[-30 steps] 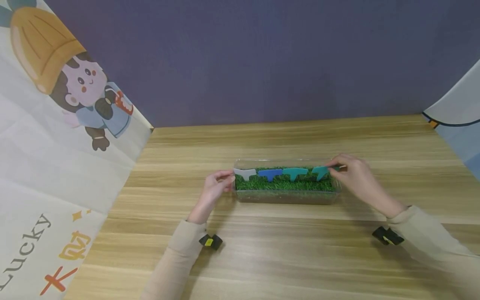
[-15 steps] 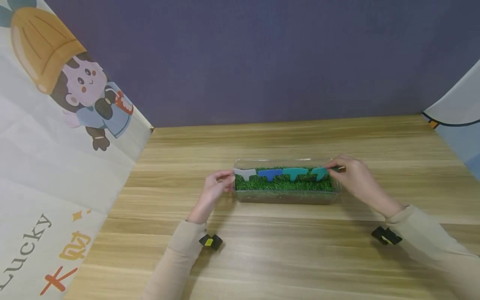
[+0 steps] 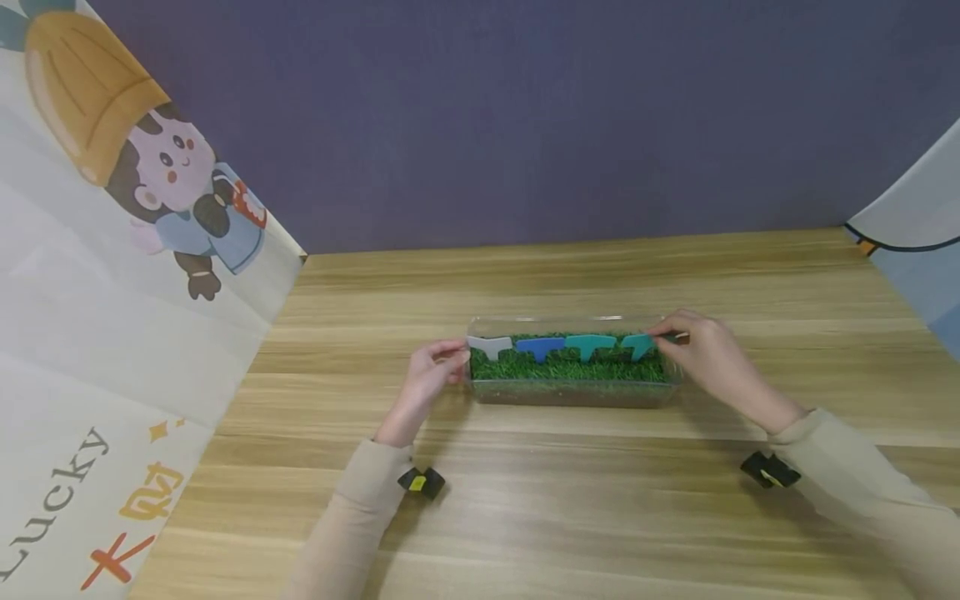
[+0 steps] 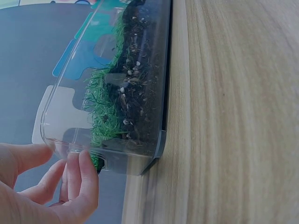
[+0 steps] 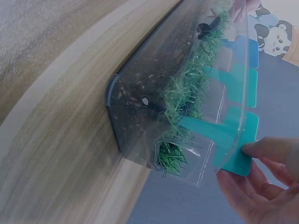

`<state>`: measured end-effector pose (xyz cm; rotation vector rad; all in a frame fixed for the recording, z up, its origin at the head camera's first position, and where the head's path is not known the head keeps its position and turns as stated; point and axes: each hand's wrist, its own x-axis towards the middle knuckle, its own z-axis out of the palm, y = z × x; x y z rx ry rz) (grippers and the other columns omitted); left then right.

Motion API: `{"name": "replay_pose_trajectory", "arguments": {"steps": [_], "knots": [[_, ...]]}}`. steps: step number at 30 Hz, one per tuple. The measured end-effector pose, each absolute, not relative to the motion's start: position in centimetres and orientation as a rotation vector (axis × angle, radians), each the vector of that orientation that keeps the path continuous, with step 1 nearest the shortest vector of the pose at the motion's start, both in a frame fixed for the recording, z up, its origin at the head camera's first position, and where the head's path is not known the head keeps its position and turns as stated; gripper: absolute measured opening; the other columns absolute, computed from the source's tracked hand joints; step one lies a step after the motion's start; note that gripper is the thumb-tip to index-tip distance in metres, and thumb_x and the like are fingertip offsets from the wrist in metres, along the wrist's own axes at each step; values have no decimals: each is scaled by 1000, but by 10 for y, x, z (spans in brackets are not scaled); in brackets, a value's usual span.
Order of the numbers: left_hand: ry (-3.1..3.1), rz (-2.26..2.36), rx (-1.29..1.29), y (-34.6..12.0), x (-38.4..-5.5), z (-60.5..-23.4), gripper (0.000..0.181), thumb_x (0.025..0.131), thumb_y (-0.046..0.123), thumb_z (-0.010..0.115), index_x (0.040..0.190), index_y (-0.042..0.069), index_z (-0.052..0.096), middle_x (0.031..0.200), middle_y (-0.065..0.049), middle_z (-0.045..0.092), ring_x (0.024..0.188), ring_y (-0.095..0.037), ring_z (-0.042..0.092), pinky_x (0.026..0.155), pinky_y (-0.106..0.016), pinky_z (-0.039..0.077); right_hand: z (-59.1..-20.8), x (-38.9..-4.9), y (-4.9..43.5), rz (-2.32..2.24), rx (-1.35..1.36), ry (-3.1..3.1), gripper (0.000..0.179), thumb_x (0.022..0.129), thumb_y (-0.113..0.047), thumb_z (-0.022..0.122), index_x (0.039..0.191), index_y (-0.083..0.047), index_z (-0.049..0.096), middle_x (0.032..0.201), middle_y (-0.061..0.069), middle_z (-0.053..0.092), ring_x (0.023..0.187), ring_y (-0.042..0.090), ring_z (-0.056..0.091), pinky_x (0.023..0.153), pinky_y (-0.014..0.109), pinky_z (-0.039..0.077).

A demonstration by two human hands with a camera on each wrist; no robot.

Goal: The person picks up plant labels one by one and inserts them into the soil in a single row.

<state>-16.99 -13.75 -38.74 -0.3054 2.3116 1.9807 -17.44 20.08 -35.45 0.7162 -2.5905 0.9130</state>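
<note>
A long clear plastic planter box (image 3: 570, 393) holds dark soil (image 4: 133, 93) and green artificial grass (image 3: 555, 368). T-shaped plant labels stand in a row in the grass: a white label (image 3: 491, 346), a blue label (image 3: 542, 347), a teal label (image 3: 591, 345) and another teal label (image 5: 238, 140) at the right end. My right hand (image 3: 705, 350) pinches the head of that rightmost label between thumb and fingers; its stem goes down into the grass. At the opposite end, my left hand (image 3: 431, 375) holds the box's end wall, fingertips at the rim.
The box stands on a wood-grain table (image 3: 540, 500). A dark blue panel (image 3: 555, 125) rises behind the table. White printed cloth (image 3: 45, 333) with a cartoon figure hangs at the left. Black wrist camera mounts (image 3: 422, 483) sit by both cuffs.
The head of the rightmost teal label has shifted slightly down and left with my right hand, early in this span. My left hand stays in place at the box's end.
</note>
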Motion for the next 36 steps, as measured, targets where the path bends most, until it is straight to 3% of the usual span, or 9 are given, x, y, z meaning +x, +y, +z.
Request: {"name": "replay_pose_trajectory", "arguments": {"steps": [21,36], "knots": [[2287,1976,-297,-140,-166,-383,29,83,3,57,111,-2,56,101,-16,58,68,-13,54,69,-29,52,-349,-173,199,860,788,-2585,17,70,12,64,86,5,65,81,15,63,69,26,61,59,31,54],[2285,1985,-270,-140,-167,-384,29,83,3,57,112,-3,56,101,-17,59,69,-14,54,65,-23,50,-354,-172,203,849,749,-2531,18,68,13,66,85,5,66,81,14,64,67,24,61,58,30,54]]}}
